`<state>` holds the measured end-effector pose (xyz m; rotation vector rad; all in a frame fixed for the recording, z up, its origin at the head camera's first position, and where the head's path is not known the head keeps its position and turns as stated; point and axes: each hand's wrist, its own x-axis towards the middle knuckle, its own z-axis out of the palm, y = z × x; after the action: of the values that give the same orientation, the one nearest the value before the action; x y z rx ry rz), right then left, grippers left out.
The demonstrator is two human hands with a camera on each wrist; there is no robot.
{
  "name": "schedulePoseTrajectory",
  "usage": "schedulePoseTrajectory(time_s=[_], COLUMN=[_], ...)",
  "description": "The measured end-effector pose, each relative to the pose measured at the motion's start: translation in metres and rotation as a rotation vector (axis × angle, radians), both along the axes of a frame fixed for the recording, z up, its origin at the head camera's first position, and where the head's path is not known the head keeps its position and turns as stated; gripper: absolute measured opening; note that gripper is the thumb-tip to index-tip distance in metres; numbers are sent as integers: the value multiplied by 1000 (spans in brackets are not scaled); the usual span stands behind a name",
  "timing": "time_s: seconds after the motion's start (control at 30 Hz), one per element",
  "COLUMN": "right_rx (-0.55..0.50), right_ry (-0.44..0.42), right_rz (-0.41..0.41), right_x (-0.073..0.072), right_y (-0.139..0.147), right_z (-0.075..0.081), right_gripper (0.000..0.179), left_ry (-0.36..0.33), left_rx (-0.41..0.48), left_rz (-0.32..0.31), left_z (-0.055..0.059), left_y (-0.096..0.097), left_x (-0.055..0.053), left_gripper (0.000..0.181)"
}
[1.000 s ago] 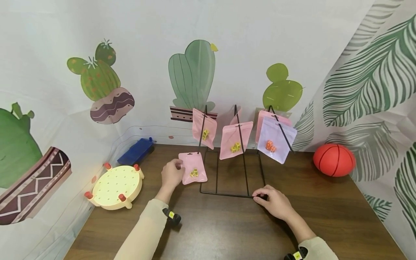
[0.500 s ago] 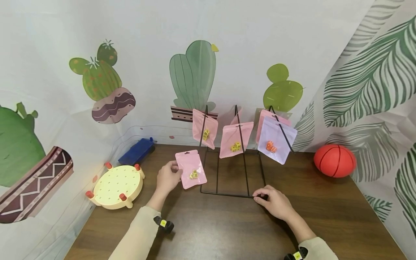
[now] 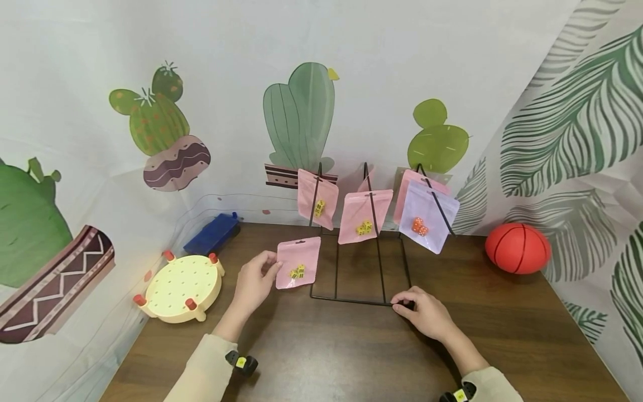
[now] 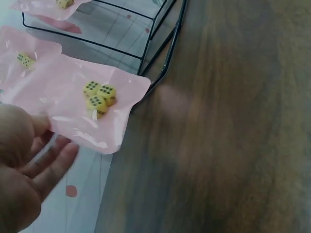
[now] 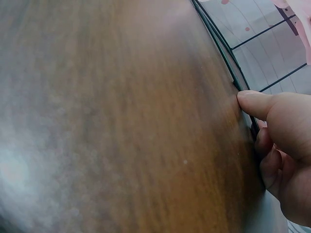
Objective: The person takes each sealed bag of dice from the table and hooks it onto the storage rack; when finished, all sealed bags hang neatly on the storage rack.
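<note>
My left hand (image 3: 255, 280) pinches the left edge of a pink zip bag (image 3: 307, 254) between thumb and fingers. Yellow dice (image 4: 99, 99) show inside that bag, which is held off the rack's left front corner. At the front right corner of a black wire rack (image 3: 351, 301), my right hand (image 3: 424, 314) grips the bottom wire with thumb and fingers. From the rack's prongs hang a pink bag (image 3: 306, 195) with yellow dice at left, another pink bag (image 3: 351, 215) in the middle, and a lilac bag (image 3: 437, 220) with orange dice at right, in front of a pink one.
To the left on the wooden table (image 3: 321, 363) lie a round cream pegboard-like stand (image 3: 182, 285) with red-tipped legs and a blue object (image 3: 211, 233). A red ball (image 3: 517, 248) with black lines sits at the right. A printed cloth (image 3: 226, 67) hangs behind.
The left hand has drawn back slightly left, and the pink bag in it has turned, its top edge now tilting up to the right. The right hand stays on the rack.
</note>
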<state>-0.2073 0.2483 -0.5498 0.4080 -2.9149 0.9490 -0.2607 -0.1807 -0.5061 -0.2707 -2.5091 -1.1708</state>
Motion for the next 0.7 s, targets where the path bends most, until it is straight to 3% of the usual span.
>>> schedulePoseTrajectory(time_s=[0.1,0.23,0.4,0.7], right_rx=[-2,-5,-7,-12], right_ry=[-1,9,13,16], right_rz=[1,2,3,6], right_x=[0,1,1,1], right_y=[0,-1,0,0], right_z=[0,-1,-2,-2], right_gripper=[8,8,8,9], left_ry=[116,221,277,348], left_rx=[-4,79,197,313], left_rz=[-24,-80,-136,-194], left_z=[2,7,15,39], left_y=[0,1,4,13], left_x=[4,11,18,31], left_gripper=[7,7,11,18])
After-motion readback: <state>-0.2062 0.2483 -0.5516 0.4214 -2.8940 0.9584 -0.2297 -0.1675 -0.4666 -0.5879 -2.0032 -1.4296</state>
